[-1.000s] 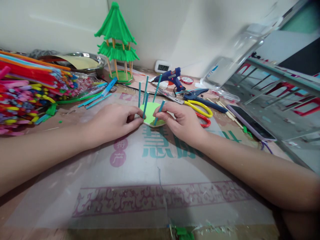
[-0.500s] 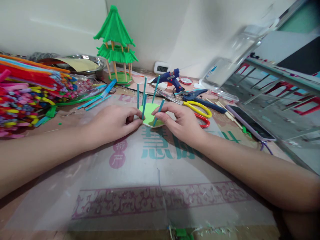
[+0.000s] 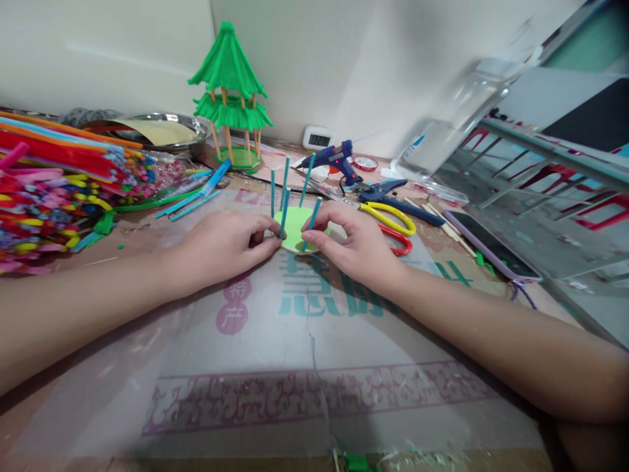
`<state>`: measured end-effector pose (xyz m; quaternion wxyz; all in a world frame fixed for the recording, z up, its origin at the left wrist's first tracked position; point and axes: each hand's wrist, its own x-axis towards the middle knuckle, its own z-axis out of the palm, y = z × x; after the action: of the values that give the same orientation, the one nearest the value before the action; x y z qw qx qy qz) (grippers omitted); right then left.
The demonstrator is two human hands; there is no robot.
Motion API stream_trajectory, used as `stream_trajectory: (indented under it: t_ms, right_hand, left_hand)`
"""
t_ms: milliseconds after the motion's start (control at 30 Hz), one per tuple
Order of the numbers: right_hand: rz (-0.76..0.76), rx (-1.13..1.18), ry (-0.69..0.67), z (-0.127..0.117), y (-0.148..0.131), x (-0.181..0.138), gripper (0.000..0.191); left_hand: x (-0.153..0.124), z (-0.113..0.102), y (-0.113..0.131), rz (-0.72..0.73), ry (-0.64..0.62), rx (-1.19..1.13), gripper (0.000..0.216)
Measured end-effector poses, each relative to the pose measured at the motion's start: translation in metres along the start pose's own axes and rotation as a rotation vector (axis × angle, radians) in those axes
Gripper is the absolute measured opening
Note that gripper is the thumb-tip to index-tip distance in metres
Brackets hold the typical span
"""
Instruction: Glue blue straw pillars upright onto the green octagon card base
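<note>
A light green base disc (image 3: 293, 226) lies on the plastic sheet in front of me, with several blue sticks (image 3: 285, 208) standing up from it. My left hand (image 3: 221, 244) has thumb and forefinger closed on the disc's left edge, close to the foot of a front stick. Between the thumb and fingers of my right hand (image 3: 361, 246) is another blue stick (image 3: 315, 211), its top leaning right and its lower end at the disc's front edge. Whether that end is fixed to the disc, I cannot tell.
Behind stand a green-roofed model pavilion (image 3: 228, 98), a glue gun (image 3: 331, 160) and a small digital clock (image 3: 317, 138). Colourful pipe cleaners (image 3: 54, 196) pile up at left. Scissors (image 3: 393, 219), pliers (image 3: 388, 190) and a phone (image 3: 491, 244) lie to the right.
The stick in my right hand looks slightly more tilted to the right. Both hands keep their grip, and the whole view has shifted a little.
</note>
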<state>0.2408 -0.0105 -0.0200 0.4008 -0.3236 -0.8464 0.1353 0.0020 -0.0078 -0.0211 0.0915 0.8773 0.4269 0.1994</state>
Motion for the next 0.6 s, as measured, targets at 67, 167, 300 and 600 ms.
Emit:
stream_trajectory:
  t_ms: [67, 167, 300, 600]
  right_hand:
    - [-0.01, -0.007, 0.0, 0.0001, 0.0017, 0.0002, 0.022]
    - [-0.009, -0.03, -0.008, -0.0001, 0.0025, 0.0005, 0.024]
    - [-0.016, -0.036, -0.025, -0.0005, 0.0017, 0.0004, 0.025]
    - [-0.027, -0.029, -0.032, -0.0007, 0.0025, 0.0, 0.023]
  left_hand:
    - [-0.0001, 0.0003, -0.0002, 0.003, 0.003, -0.007, 0.021]
    - [-0.0005, 0.0005, -0.0003, 0.016, 0.011, -0.008, 0.02]
    - [-0.0007, -0.0001, 0.0002, 0.016, 0.009, -0.008, 0.022]
    - [-0.0006, -0.0018, 0.002, 0.006, -0.006, -0.012, 0.023]
